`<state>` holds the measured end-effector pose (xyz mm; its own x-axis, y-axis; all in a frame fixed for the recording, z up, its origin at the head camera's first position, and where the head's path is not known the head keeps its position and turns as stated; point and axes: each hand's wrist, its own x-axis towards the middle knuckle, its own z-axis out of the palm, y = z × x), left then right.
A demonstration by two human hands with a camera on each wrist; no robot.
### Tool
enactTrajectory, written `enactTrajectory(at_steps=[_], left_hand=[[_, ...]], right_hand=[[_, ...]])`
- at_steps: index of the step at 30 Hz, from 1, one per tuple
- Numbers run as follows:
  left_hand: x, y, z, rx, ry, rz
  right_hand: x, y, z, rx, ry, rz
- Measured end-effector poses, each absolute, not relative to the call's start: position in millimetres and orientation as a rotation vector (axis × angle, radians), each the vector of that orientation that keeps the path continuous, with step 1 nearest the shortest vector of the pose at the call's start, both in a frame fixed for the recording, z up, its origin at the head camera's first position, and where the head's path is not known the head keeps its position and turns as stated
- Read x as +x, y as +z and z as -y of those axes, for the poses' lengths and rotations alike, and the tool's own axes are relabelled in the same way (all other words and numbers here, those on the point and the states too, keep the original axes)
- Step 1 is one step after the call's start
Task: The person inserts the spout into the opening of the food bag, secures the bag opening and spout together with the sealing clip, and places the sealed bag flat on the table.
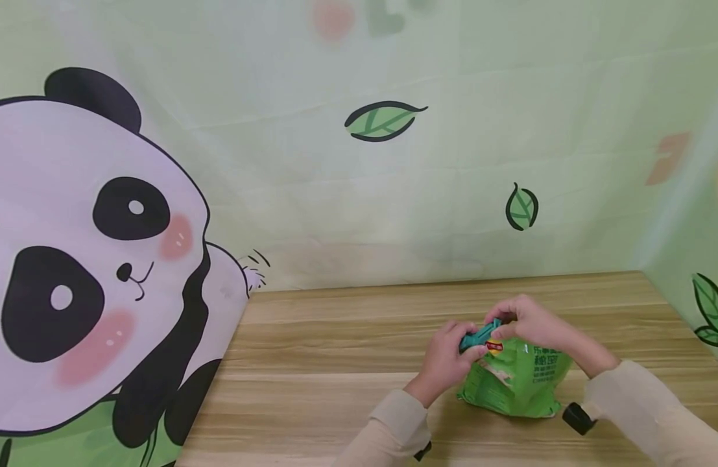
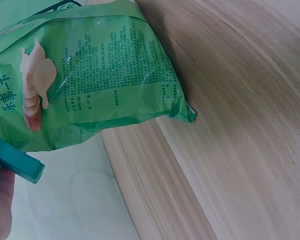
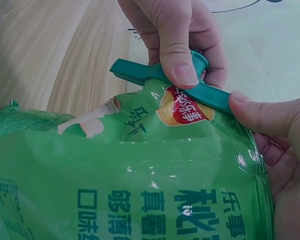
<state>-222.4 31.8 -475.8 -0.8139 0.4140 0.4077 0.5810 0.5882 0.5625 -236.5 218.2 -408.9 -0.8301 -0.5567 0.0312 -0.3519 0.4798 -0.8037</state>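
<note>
A green chip bag (image 1: 519, 386) stands on the table, with a teal bag clip (image 1: 480, 335) across its top edge. My left hand (image 1: 445, 358) grips the clip near its left end; in the right wrist view the left thumb (image 3: 179, 62) lies on top of it, by a round part. With the thumb at the clip's other end, my right hand (image 1: 534, 322) pinches the clip and the bag's top corner. The right wrist view shows the bag's top bunched under the clip around a red and yellow logo. In the left wrist view only one clip end (image 2: 20, 162) appears.
Beneath the bag is a wood-grain table (image 1: 323, 389). Behind it hangs a pale green cloth backdrop (image 1: 452, 162) with printed leaves, and a large printed panda (image 1: 131, 259) fills the left side. Small black objects (image 1: 578, 418) are at both sleeves.
</note>
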Motion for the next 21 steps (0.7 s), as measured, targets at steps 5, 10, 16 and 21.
enactTrajectory(at_steps=[5, 10, 16, 21], left_hand=[[-222.4, -475.0, -31.6, -0.815, -1.053, 2.602], [-223.6, -476.0, -31.0, -0.821, -1.080, 2.595], [-225.0, -478.7, -28.7, -0.846, -1.114, 2.569], [-225.7, -480.4, -28.6, -0.829, -1.158, 2.582]], right_hand=[[-237.0, -409.3, -217.9, -0.792, -1.270, -2.489], [-236.9, -408.6, -218.3, -0.805, -1.255, -2.503], [-236.8, -408.7, -219.5, -0.824, -1.250, -2.508], [-237.7, -409.7, -220.2, -0.826, -1.253, -2.515]])
